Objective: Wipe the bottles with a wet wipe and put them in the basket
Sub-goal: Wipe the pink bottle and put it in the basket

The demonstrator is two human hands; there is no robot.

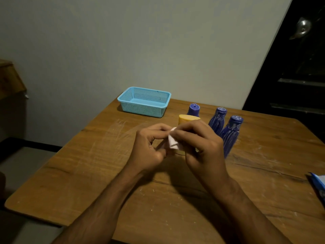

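A small white wet wipe (173,142) is pinched between my left hand (152,146) and my right hand (200,143), both raised over the middle of the wooden table (88,164). Behind my hands stands a yellow bottle (187,119), mostly hidden by them. Three blue bottles stand upright: one (193,110) behind the yellow bottle, two (218,120) (232,132) to its right, both streaked with white. The light blue mesh basket (146,95) sits at the table's far edge near the wall, nothing visible inside it.
A blue packet (318,185) lies at the table's right edge, cut off by the frame. White smears mark the tabletop. A dark door stands at the far right. Wooden furniture shows at the far left.
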